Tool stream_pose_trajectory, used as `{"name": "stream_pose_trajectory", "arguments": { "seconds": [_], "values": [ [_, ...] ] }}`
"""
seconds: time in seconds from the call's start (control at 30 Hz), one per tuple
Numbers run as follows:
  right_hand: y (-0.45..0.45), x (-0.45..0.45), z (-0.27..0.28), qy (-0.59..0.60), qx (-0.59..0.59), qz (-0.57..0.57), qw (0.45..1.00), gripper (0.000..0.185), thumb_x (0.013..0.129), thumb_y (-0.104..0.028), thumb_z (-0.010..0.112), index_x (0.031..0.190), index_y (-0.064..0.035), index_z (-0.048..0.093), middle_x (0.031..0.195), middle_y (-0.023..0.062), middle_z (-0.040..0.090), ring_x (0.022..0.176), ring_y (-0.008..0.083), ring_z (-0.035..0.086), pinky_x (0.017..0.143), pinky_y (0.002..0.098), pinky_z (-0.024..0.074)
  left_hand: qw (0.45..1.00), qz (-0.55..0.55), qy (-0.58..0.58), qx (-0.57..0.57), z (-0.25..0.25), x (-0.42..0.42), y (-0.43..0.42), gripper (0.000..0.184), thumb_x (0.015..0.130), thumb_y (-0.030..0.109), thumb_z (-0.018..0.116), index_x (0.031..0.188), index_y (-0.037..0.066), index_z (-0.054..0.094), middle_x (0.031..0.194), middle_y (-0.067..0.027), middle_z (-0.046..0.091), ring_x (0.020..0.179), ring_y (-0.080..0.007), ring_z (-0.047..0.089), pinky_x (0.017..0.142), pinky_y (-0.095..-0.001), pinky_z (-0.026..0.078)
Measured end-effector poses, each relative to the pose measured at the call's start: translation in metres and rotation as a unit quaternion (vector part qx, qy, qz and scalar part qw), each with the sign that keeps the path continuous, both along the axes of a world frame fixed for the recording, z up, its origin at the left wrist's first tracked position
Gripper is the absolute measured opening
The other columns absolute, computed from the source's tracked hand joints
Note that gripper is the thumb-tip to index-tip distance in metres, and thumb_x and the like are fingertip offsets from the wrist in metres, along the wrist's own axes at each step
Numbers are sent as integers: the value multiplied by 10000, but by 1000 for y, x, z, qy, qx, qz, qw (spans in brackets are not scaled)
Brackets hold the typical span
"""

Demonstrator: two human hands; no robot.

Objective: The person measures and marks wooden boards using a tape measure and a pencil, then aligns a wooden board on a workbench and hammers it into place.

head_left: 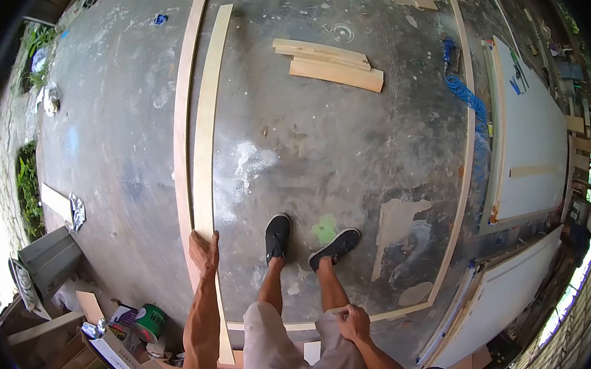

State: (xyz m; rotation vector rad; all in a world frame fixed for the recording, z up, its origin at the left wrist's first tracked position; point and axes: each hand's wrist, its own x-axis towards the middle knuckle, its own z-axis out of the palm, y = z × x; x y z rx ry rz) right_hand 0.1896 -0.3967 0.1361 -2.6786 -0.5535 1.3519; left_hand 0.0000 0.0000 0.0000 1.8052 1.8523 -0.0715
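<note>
My left hand (204, 252) is closed around a long, pale wooden strip (209, 122), its fingers and thumb at the strip's edges. Just left of it lies another long strip (181, 124), which runs nearly parallel on the concrete floor. My right hand (354, 323) rests on my knee, its fingers curled; whether anything small is in them is hidden. Ahead on the floor sits a small stack of short boards (335, 75).
A thin wooden frame edge (457, 241) curves along the right and near side. Beyond it are a blue coiled hose (465, 93) and white panels (527, 131). At lower left stand a green can (150, 322), a grey bin (50, 261) and boxes.
</note>
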Motion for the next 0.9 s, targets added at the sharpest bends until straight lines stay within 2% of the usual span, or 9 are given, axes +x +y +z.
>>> {"name": "stream_pose_trajectory", "arguments": {
  "seconds": [0.07, 0.1, 0.13, 0.3, 0.4, 0.57, 0.6, 0.73, 0.9],
  "values": [
    [-10, 10, 19, -1, -8, 10, 1000, 173, 750, -235, 707, 840, -97, 654, 883, 124, 670, 878, 341, 625, 781, 441, 493, 998, 8, -52, 26, 14, 1, -17, 612, 788, 404, 725, 1188, -13, 521, 1038, -227, 595, 962, -382, 570, 865, -447, 447],
    [12, -1, -7, -1, -6, 15, 1000, 173, 750, -235, 707, 840, -97, 654, 883, 124, 670, 878, 341, 625, 781, 441, 493, 998, 14, -51, 27, -8, -13, 9, 612, 788, 404, 725, 1188, -13, 521, 1038, -227, 595, 962, -382, 570, 865, -447, 447],
    [20, -6, -13, 2, -3, 17, 1000, 160, 760, -237, 701, 831, -100, 658, 869, 121, 675, 877, 336, 630, 781, 435, 495, 998, 12, -49, 43, -4, -23, 23, 603, 790, 402, 722, 1178, -15, 522, 1030, -227, 593, 951, -382, 570, 851, -447, 449],
    [20, 2, -2, -5, -18, 39, 999, 155, 756, -221, 699, 821, -91, 650, 870, 131, 662, 880, 339, 624, 791, 437, 491, 997, 2, -58, 46, -31, -25, 40, 604, 798, 416, 708, 1167, -19, 511, 1045, -235, 575, 959, -395, 558, 830, -454, 446],
    [19, 5, -9, -2, -10, 35, 999, 143, 761, -206, 692, 833, -89, 651, 873, 127, 664, 886, 336, 624, 801, 432, 488, 995, -52, -47, 64, -64, -26, 57, 597, 808, 402, 714, 1156, -19, 475, 1009, -233, 565, 937, -410, 551, 806, -477, 441],
    [21, 8, 0, -5, -15, 8, 1000, 106, 787, -168, 668, 842, -81, 645, 870, 111, 662, 880, 321, 619, 787, 414, 483, 996, -84, 1, 34, -107, -17, 65, 577, 802, 338, 732, 1131, -36, 441, 1037, -236, 531, 988, -408, 527, 855, -472, 438],
    [21, 9, 0, -5, -22, 8, 1000, 106, 787, -168, 668, 842, -81, 645, 870, 111, 662, 880, 321, 619, 787, 414, 483, 995, -81, 47, -17, -111, -9, 68, 550, 792, 311, 739, 1105, -40, 453, 1034, -232, 535, 1006, -395, 527, 878, -457, 440],
    [17, 6, 0, 4, -32, -1, 999, 129, 784, -176, 676, 860, -79, 641, 896, 108, 661, 895, 316, 614, 800, 415, 480, 971, -122, 168, -118, -127, 21, 72, 552, 727, 420, 726, 1022, -26, 589, 1050, -204, 623, 1011, -356, 601, 879, -451, 491],
    [14, 6, 5, 9, -18, -46, 999, 154, 784, -183, 683, 892, -85, 637, 939, 102, 660, 908, 320, 605, 815, 413, 476, 970, -86, 178, -137, -171, 31, 63, 489, 761, 360, 741, 1021, -29, 599, 1070, -204, 628, 1045, -359, 599, 898, -455, 493]
  ]
}}
